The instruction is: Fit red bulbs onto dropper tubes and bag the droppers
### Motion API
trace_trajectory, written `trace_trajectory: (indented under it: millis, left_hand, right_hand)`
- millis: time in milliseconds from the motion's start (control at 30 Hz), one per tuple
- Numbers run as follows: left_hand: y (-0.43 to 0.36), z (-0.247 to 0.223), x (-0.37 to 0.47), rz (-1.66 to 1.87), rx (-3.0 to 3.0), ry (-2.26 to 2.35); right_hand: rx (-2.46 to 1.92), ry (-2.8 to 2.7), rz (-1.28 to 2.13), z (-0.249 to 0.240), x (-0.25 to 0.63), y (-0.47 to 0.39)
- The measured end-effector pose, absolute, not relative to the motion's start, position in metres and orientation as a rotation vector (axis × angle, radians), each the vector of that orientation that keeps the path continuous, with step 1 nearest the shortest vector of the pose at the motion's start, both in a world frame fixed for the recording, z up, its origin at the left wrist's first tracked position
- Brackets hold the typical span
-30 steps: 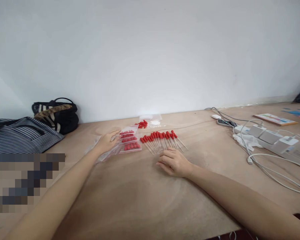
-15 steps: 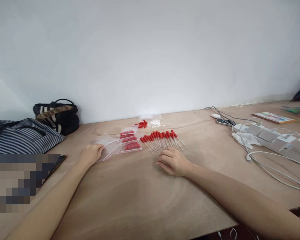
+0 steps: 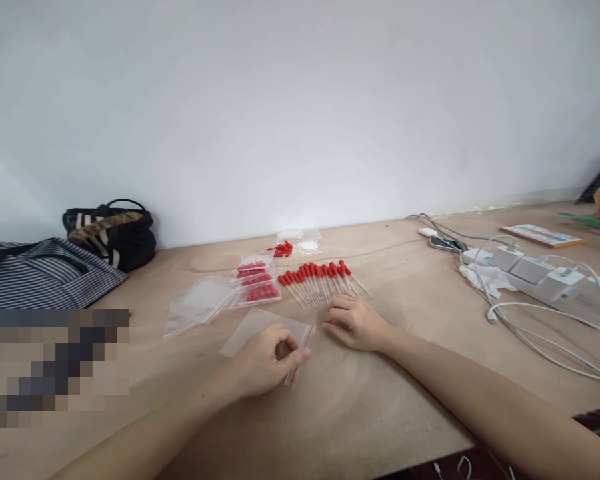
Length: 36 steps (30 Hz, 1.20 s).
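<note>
My left hand [image 3: 275,360] is at the front middle of the table, its thumb and fingers closed on a clear zip-lock bag [image 3: 250,325] with a red-lined seal. The hand hides part of this bag. My right hand [image 3: 355,323] rests on the table with loosely bent, parted fingers and nothing visible in it. Just beyond its fingertips lies a fanned row of droppers [image 3: 316,275] with red bulbs and thin clear stems. Filled bags [image 3: 261,293] showing red bulbs overlap to the left of the row. Flat clear bags [image 3: 195,307] lie left of those.
Behind the row are a small heap of red bulbs [image 3: 283,249] and clear plastic [image 3: 307,240]. At right stand a power strip with white chargers [image 3: 563,283] and looped cables [image 3: 520,327]. A striped bag [image 3: 50,273] and a black bag [image 3: 125,233] sit at left.
My left hand has moved right and nearer from the stack of flat bags, bringing one zip-lock bag with it. My right hand stays beside the droppers, its fingers slightly more parted.
</note>
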<state>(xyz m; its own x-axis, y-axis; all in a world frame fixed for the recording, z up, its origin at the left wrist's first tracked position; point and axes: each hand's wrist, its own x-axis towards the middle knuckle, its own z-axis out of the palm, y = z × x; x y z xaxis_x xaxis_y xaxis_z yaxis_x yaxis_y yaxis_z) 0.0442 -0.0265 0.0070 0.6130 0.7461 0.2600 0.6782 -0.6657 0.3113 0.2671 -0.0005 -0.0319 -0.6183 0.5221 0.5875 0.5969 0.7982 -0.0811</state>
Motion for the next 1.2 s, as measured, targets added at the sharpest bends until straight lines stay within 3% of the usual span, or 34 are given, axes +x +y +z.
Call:
trace_trajectory:
  millis: [133, 233, 400, 600, 1200]
  left_hand:
    - [-0.010, 0.010, 0.034, 0.370, 2.935, 0.685]
    - [-0.001, 0.004, 0.024, 0.183, 2.970, 0.579]
    - [-0.010, -0.009, 0.037, 0.303, 2.817, 0.888]
    - [-0.023, -0.006, 0.057, 0.185, 2.598, 1.170]
    - [-0.020, -0.012, 0.055, 0.235, 2.575, 1.150]
  right_hand:
    - [-0.871, -2.377, -0.050, -0.031, 0.277, 0.000]
    - [-0.830, -2.400, 0.022, -0.030, 0.276, 0.000]
    - [-0.754, -2.465, 0.124, -0.029, 0.271, -0.005]
    - [-0.736, -2.474, 0.206, -0.030, 0.271, -0.004]
    - [-0.673, -2.507, 0.259, -0.029, 0.271, -0.004]
